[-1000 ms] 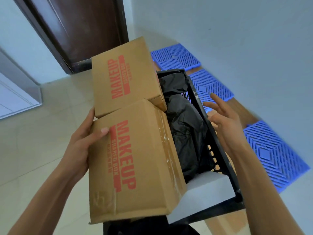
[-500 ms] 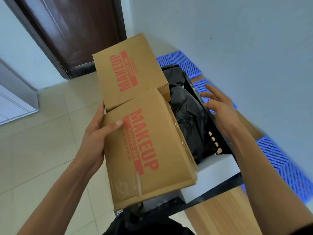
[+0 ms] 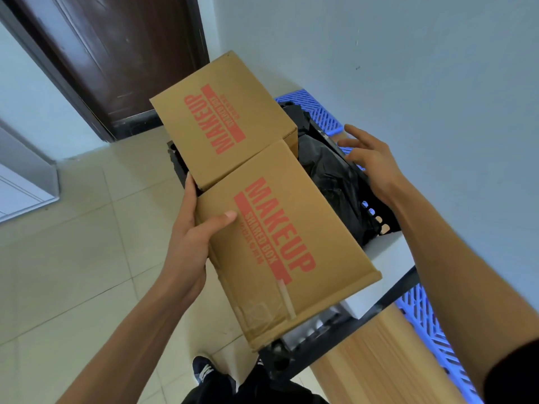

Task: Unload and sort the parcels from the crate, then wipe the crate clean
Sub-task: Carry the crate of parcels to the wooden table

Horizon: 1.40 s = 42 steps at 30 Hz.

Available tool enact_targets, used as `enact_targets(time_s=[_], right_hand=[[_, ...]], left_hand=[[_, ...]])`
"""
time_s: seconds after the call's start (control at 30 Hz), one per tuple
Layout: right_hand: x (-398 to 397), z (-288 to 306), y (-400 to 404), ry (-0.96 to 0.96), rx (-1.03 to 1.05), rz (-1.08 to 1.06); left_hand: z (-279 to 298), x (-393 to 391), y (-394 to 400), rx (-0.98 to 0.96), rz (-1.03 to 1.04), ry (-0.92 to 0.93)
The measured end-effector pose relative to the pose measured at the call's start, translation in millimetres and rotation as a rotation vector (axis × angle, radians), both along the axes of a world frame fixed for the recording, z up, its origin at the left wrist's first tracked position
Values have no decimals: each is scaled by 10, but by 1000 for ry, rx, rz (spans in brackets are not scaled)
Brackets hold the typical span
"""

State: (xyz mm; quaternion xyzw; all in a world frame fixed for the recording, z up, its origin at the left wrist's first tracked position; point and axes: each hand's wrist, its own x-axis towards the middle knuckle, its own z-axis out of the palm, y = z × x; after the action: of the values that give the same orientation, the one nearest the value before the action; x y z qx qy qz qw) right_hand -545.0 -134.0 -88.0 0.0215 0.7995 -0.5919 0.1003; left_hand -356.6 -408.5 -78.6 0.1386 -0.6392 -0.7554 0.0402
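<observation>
Against the left hand, which is gripping its left edge, the near box is tilting over the crate, long axis running away from the person. Right hand is hovering open beyond, above black bags.

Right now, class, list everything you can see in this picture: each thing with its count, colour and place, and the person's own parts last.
Cardboard boxes: 2, brown with red MAKEUP print; near box and far box, lying end to end across the crate.
Crate: 1, black, on the wooden surface.
Plastic bag parcel: black, inside the crate, beside the boxes.
White parcel: 1, at the crate's near end.
Lattice mats: blue, along the wall.
Wooden surface: light brown, under the crate.
Door: dark brown, far left.
Floor tiles: cream.
Shoe: dark, on the floor.
Left hand: grips the near box's left edge.
Right hand: fingers spread, over the crate's right rim.
</observation>
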Motion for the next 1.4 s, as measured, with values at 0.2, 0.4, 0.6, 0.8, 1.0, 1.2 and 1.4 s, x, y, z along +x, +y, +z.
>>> enact_targets(time_s=[0.2, 0.4, 0.6, 0.8, 1.0, 1.2, 1.4], right_hand=[[-146, 18, 7, -29, 12, -2], [-151, 13, -10, -35, 119, 67], [214, 233, -164, 69, 167, 100], [703, 722, -490, 68, 271, 220], [1146, 1145, -922, 107, 381, 196], [1232, 1113, -1625, 81, 619, -14], [1197, 1035, -2132, 9, 854, -275]], left_hand=[[7, -140, 84, -16, 8, -12], [-29, -167, 31, -31, -20, -29], [-81, -86, -165, -81, -89, -85], [-112, -140, -245, -132, -108, -50], [-206, -169, -442, -91, -250, -70], [-189, -271, -1050, -123, -493, -132], [-109, -647, -1814, -227, -475, -85]])
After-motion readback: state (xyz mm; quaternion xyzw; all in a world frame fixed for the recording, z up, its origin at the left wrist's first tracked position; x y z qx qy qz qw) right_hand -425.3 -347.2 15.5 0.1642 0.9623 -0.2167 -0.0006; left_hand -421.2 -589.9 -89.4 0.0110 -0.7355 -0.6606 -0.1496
